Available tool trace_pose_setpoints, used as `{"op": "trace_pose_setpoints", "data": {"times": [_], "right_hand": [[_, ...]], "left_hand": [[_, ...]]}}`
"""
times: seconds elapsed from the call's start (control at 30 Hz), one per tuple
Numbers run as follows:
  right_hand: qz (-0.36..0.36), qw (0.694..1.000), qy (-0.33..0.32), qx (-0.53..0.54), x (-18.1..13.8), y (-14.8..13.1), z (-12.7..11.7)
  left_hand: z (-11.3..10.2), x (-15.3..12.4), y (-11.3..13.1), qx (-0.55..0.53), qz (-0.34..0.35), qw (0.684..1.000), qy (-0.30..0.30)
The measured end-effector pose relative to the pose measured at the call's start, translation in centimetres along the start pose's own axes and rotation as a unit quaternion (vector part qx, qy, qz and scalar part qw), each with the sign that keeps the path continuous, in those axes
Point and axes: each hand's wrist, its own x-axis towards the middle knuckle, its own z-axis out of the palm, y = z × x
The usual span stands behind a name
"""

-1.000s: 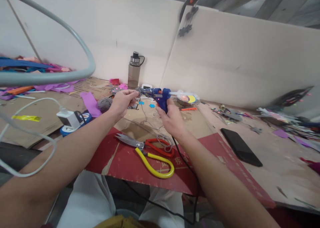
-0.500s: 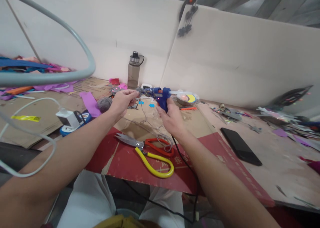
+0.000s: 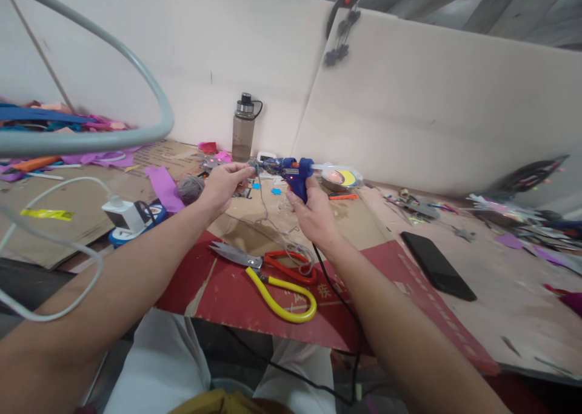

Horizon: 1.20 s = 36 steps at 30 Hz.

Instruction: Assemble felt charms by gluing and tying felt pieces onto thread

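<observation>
Scissors (image 3: 268,274) lie nearest on the counter (image 3: 500,293). Above them the right hand (image 3: 313,217) grips the glue gun (image 3: 293,174) by its handle, nozzle just beside the wire (image 3: 262,202) pinched in the left hand (image 3: 222,186). A gentle squeeze, with fingertips clear of the hot tip, seems wise.

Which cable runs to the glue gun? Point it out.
The black cord, running from the blue glue gun in the right hand down over the red cardboard. The white cable ends at the white charger to the left.

glue gun (image 3: 291,173) edged slightly right, off left hand (image 3: 222,186).
</observation>
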Motion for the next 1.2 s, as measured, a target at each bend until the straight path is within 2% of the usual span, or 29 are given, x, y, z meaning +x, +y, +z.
{"op": "trace_pose_setpoints", "data": {"times": [0.17, 0.27, 0.4, 0.47, 0.5, 0.57, 0.63, 0.7, 0.77, 0.87, 0.93, 1.0, 1.07, 1.1, 1.2], "right_hand": [[0.023, 0.999, 0.007, 0.042, 0.0, -0.1, 0.0], [0.066, 0.987, -0.002, 0.147, 0.1, -0.3, 0.0], [0.161, 0.923, -0.001, 0.35, 0.5, 0.4, -0.2], [0.221, 0.897, 0.009, 0.382, 0.9, 1.4, -0.4], [0.253, 0.894, 0.013, 0.371, 1.1, 2.0, -0.6], [0.303, 0.912, 0.009, 0.277, 1.3, 3.6, -0.8], [0.329, 0.94, -0.022, 0.085, 1.4, 5.1, -1.1], [0.334, 0.938, -0.053, -0.08, 1.3, 6.2, -1.7], [0.301, 0.932, -0.042, -0.196, 1.1, 6.4, -2.3], [0.199, 0.93, 0.03, -0.308, 1.0, 4.8, -2.5], [0.155, 0.958, 0.05, -0.236, 1.1, 2.9, -1.7], [0.136, 0.989, 0.04, -0.053, 1.2, 1.0, -0.2], [0.137, 0.981, 0.012, 0.138, 1.2, -0.4, 1.7], [0.139, 0.971, -0.003, 0.196, 1.1, -0.7, 2.6], [0.138, 0.957, -0.016, 0.254, 1.0, -0.9, 4.2]], "left_hand": [[0.1, -0.1, 0.3, -0.032, -0.016, 0.999, 0.02], [0.0, 0.0, 0.5, -0.054, -0.03, 0.997, 0.04], [-0.2, 0.2, 0.6, -0.069, -0.036, 0.995, 0.06], [-0.3, 0.2, 0.5, -0.061, -0.038, 0.996, 0.058], [-0.3, 0.2, 0.4, -0.053, -0.037, 0.996, 0.057], [-0.2, 0.2, 0.1, -0.029, -0.025, 0.998, 0.055], [-0.1, 0.2, -0.2, 0.0, 0.002, 0.999, 0.045], [0.0, 0.2, -0.5, 0.027, 0.037, 0.999, 0.029], [0.2, 0.1, -0.6, 0.057, 0.067, 0.996, 0.02], [0.3, -0.3, -0.5, 0.127, 0.11, 0.985, 0.027], [0.5, -0.6, -0.5, 0.178, 0.137, 0.974, 0.033], [0.9, -1.1, -0.3, 0.215, 0.156, 0.963, 0.037], [1.3, -1.6, -0.2, 0.236, 0.16, 0.958, 0.034], [1.5, -1.9, 0.0, 0.239, 0.155, 0.958, 0.028], [2.1, -2.5, 0.2, 0.228, 0.129, 0.965, 0.002]]}}
